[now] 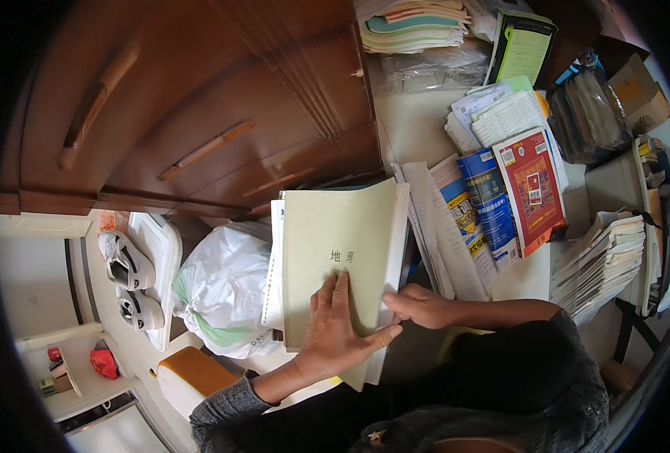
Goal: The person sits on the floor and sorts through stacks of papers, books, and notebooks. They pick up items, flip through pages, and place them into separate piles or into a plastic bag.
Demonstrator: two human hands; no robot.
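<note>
In front of me a pale-green paper-covered booklet (323, 226), with printed characters on its cover, lies on other papers. My left hand (335, 328) rests flat on the cover, fingers stretched out and thumb spread towards the right edge. At that right edge my right hand (420, 306) pinches the booklet and its white pages between thumb and fingers; its fingertips are partly hidden. White sheets (275, 272) with a perforated edge show from beneath on the left.
Right of the booklet lie a blue book (490, 209), a red-covered book (533, 192) and a paper stack (601, 266). A knotted white plastic bag (221, 289) and white sneakers (125, 263) are on the left. Brown wooden drawers (199, 102) rise ahead.
</note>
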